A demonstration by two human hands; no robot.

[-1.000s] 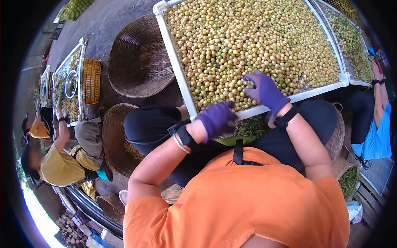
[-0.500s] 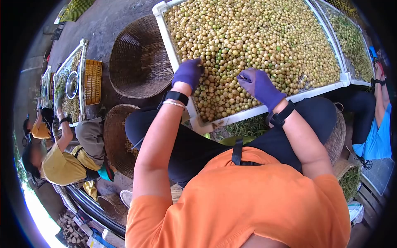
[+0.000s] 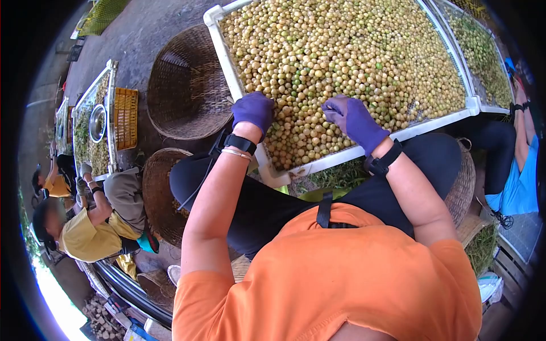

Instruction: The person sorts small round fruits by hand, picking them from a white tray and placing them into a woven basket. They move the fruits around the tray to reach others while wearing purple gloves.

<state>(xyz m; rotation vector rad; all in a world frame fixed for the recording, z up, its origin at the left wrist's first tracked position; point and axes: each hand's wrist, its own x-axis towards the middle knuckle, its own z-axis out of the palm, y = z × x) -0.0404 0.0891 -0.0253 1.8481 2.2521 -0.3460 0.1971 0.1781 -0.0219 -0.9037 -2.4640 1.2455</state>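
A white-framed tray in front of me bears a thick layer of small round yellowish-green fruits, a few of them brighter green. My left hand, in a purple glove, is over the tray's left edge with its fingers curled in at the fruits; what they hold, if anything, is hidden. Above the fruits near the front edge is my right hand, also purple-gloved, its fingers pinched together. Nothing can be made out between those fingers. The two hands are apart.
An empty wicker basket stands left of the tray, with another holding some fruits by my knee. Co-workers sit at trays on the left beside a yellow crate. A person in blue is at the right.
My left hand has shifted slightly left and down, its fingers tucked in more. My right hand has moved slightly left, its fingers closer together. The co-worker in yellow has lowered a hand.
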